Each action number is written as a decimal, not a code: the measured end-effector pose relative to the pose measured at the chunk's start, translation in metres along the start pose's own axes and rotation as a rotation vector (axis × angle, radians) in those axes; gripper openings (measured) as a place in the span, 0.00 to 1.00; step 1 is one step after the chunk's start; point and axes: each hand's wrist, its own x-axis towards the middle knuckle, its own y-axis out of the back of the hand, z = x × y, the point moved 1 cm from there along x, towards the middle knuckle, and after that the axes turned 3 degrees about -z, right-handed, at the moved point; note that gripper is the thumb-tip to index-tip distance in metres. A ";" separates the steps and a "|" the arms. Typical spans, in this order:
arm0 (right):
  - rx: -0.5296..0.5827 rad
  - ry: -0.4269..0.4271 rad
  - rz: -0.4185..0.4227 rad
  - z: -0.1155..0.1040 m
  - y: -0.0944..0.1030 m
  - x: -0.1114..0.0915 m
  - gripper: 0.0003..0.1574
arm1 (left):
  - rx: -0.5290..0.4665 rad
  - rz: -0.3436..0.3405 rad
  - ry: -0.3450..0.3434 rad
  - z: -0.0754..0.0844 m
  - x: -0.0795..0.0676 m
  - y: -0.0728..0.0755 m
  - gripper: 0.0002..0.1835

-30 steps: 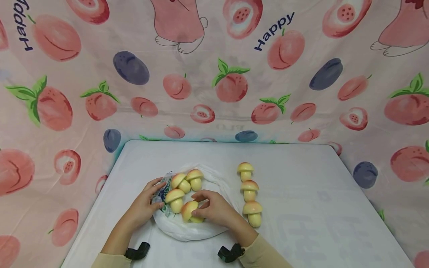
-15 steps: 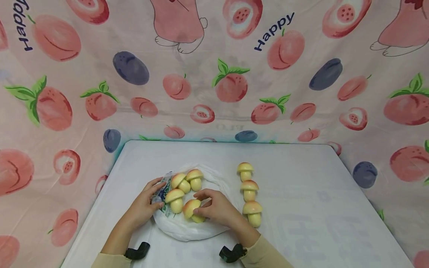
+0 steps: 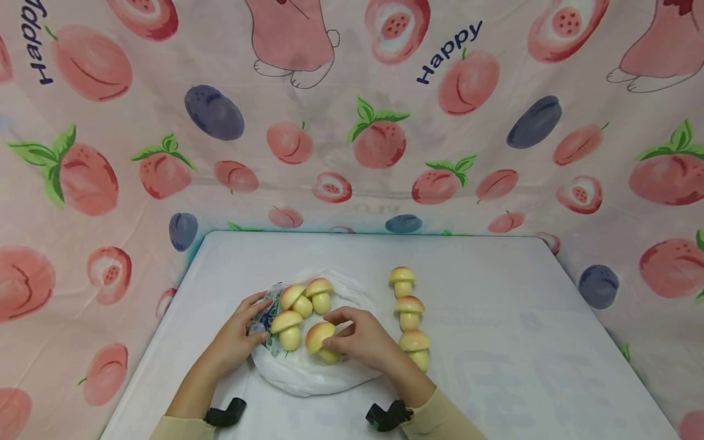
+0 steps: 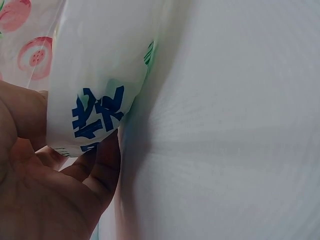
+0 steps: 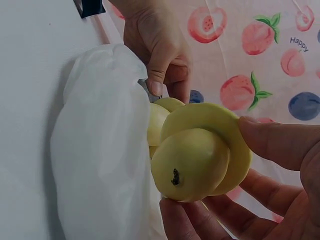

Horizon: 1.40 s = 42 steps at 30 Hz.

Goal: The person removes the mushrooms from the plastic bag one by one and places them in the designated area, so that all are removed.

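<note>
A white plastic bag (image 3: 308, 382) lies with its rim rolled open on the white table. My left hand (image 3: 231, 339) grips its left side, thumb inside and fingers outside; blue lettering shows on the bag (image 4: 97, 112) in the left wrist view. Between thumb and fingers my right hand (image 3: 365, 342) pinches a yellow mushroom (image 3: 318, 335) with an orange-tinged cap, over the bag's opening. The right wrist view shows that mushroom's stem end (image 5: 190, 162) with a dark mark. Inside the bag sit three more mushrooms (image 3: 289, 338), near the left hand.
To the right of the bag, three mushrooms (image 3: 409, 311) stand in a line running away from me. Black wrist devices (image 3: 227, 412) are on both wrists. A fruit-print cloth (image 3: 352, 122) hangs behind and around the table (image 3: 522, 318).
My right hand has moved slightly right and up with the mushroom, which has tilted a little more upright. The left hand keeps its place on the bag.
</note>
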 end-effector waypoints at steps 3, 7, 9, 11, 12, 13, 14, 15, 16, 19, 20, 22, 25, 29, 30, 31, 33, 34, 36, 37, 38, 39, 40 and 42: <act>0.005 -0.010 0.011 0.000 0.003 -0.002 0.29 | -0.002 -0.002 0.003 0.000 0.000 0.000 0.38; 0.015 -0.022 0.022 -0.001 0.006 -0.003 0.27 | 0.000 -0.002 0.002 0.000 0.000 0.000 0.38; 0.023 -0.020 0.028 -0.003 0.008 -0.004 0.27 | 0.001 0.000 -0.001 0.000 0.000 0.000 0.38; 0.024 -0.017 0.037 -0.004 0.011 -0.005 0.26 | 0.001 0.001 -0.005 0.000 0.000 0.000 0.38; 0.022 -0.013 0.041 -0.005 0.012 -0.006 0.26 | 0.002 0.002 -0.006 0.000 0.000 0.000 0.38; 0.019 -0.012 0.045 -0.005 0.013 -0.007 0.26 | 0.002 0.003 -0.007 0.000 0.000 0.000 0.38; 0.020 -0.009 0.050 -0.006 0.015 -0.007 0.25 | 0.000 0.003 -0.007 0.000 0.000 0.001 0.38; 0.019 -0.011 0.054 -0.007 0.016 -0.008 0.25 | -0.002 0.003 -0.007 0.000 0.000 0.001 0.38; 0.019 -0.013 0.057 -0.007 0.017 -0.009 0.25 | -0.004 0.002 -0.007 0.000 0.000 0.001 0.38; 0.026 -0.017 0.075 -0.010 0.022 -0.010 0.25 | -0.011 0.000 -0.005 0.000 -0.001 0.000 0.38; 0.028 -0.016 0.081 -0.011 0.023 -0.011 0.25 | -0.015 -0.001 -0.006 -0.001 -0.001 0.000 0.38; 0.033 -0.016 0.093 -0.013 0.026 -0.012 0.25 | -0.017 0.000 -0.008 -0.001 -0.001 0.000 0.38; 0.043 -0.016 0.114 -0.016 0.030 -0.014 0.25 | -0.016 0.001 -0.009 -0.001 -0.001 0.000 0.38; 0.046 -0.030 0.144 -0.016 0.035 -0.016 0.25 | -0.015 0.002 -0.009 -0.001 -0.001 0.000 0.38; 0.049 -0.036 0.150 -0.016 0.037 -0.017 0.25 | -0.016 0.001 -0.009 -0.001 -0.001 0.000 0.38; 0.045 -0.041 0.155 -0.016 0.038 -0.018 0.26 | -0.016 0.001 -0.009 -0.001 0.000 0.000 0.38; 0.036 -0.054 0.163 -0.016 0.041 -0.020 0.26 | -0.018 0.003 -0.006 -0.001 0.000 0.000 0.38; 0.032 -0.058 0.168 -0.017 0.043 -0.021 0.26 | -0.019 0.004 -0.004 -0.001 0.000 0.000 0.39; 0.023 -0.064 0.176 -0.018 0.046 -0.022 0.26 | -0.019 0.003 -0.002 -0.001 0.000 0.000 0.39; 0.015 -0.064 0.181 -0.018 0.047 -0.023 0.26 | -0.020 0.003 -0.001 -0.001 0.000 0.000 0.39; 0.013 -0.063 0.186 -0.019 0.049 -0.024 0.26 | -0.022 0.004 0.000 -0.001 0.000 -0.001 0.39; 0.014 -0.061 0.189 -0.019 0.050 -0.024 0.26 | -0.023 0.003 0.001 -0.001 0.000 -0.001 0.39; 0.016 -0.058 0.190 -0.019 0.052 -0.024 0.26 | -0.023 0.003 0.001 -0.001 0.000 -0.001 0.38; 0.022 -0.053 0.190 -0.018 0.055 -0.025 0.26 | -0.021 0.003 0.002 -0.001 0.000 -0.001 0.38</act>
